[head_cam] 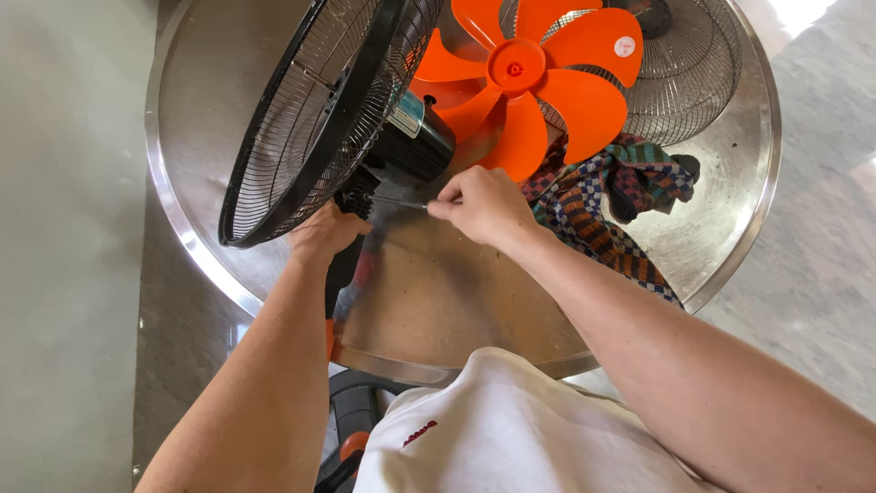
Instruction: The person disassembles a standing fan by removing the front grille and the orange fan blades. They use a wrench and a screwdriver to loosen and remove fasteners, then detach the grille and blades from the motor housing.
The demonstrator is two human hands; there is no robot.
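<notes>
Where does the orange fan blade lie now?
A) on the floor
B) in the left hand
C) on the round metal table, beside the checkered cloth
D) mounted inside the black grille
C: the orange fan blade lies loose on the round metal table, its lower blades next to the checkered cloth, apart from the black grille.

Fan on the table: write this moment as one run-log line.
left hand: grips fan neck | right hand: holds thin tool at motor housing | orange blade: off, beside cloth
</notes>
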